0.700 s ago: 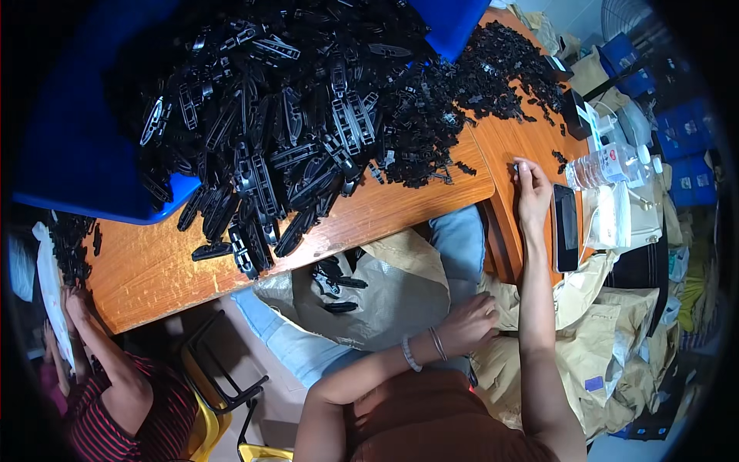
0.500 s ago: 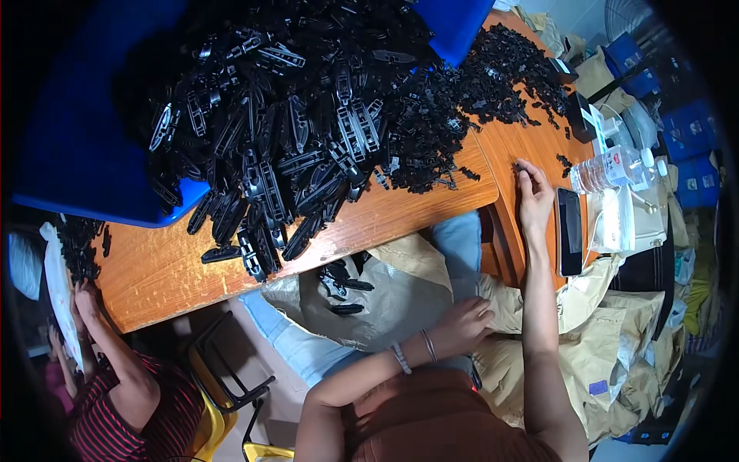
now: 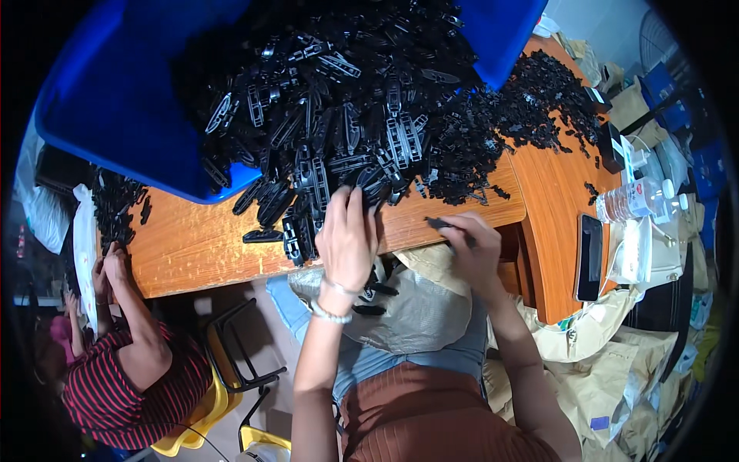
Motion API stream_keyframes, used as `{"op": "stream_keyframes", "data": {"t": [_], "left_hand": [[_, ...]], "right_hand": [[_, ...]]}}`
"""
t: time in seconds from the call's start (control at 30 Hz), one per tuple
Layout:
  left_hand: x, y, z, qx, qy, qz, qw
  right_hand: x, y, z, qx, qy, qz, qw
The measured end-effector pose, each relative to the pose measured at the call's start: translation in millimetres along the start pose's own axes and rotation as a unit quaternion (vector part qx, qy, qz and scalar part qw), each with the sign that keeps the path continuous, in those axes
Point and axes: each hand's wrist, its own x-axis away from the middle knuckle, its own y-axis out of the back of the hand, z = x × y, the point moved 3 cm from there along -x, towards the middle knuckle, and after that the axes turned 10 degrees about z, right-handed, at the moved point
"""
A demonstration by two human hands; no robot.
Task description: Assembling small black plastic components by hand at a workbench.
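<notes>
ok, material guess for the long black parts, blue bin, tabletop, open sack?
Long black parts: probably moulded plastic, glossy; bright highlights along thin ribs.
Blue bin: likely plastic, smooth, rounded rim.
Tabletop: wood or wood-look laminate; brown grain, worn pale patches.
Open sack: tan side perhaps paper; silvery inner sheen suggests plastic lining.

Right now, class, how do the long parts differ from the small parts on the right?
The long parts are slender and far larger than the small parts. The long parts heap at the blue bin; the small parts spread across the table. The left hand is at the long parts' edge; no hand touches the small parts' pile. Both are mostly black and loosely piled.
</notes>
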Motion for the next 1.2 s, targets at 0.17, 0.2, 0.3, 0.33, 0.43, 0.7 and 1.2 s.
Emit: {"op": "stream_keyframes", "data": {"t": [0.17, 0.2, 0.3, 0.33, 0.43, 0.7, 1.2], "left_hand": [[-17.9, -3.4, 6.5, -0.041, 0.025, 0.111, 0.993], [-16.9, -3.6, 7.3, -0.042, 0.026, 0.111, 0.993], [-9.5, 0.0, 5.2, -0.008, -0.028, 0.010, 1.000], [-6.4, -0.7, 6.1, -0.007, -0.027, 0.011, 1.000], [13.0, 2.4, 2.8, 0.094, -0.066, -0.102, 0.988], [57.8, -12.6, -14.3, 0.715, 0.219, 0.084, 0.659], [69.8, 0.6, -11.6, 0.665, 0.265, 0.188, 0.673]], "right_hand": [[-2.3, -24.9, -13.2, -0.017, -0.005, -0.003, 1.000], [-2.7, -26.8, -14.5, -0.018, -0.006, -0.004, 1.000], [-1.0, -30.3, -14.2, 0.011, 0.013, -0.017, 1.000], [-1.0, -31.1, -13.6, 0.012, 0.012, -0.015, 1.000], [-1.8, -29.7, -7.8, 0.011, 0.044, -0.017, 0.999], [17.7, -34.3, 31.8, -0.235, -0.102, 0.025, 0.966], [19.3, -33.6, 50.5, -0.005, 0.010, 0.076, 0.997]]}}
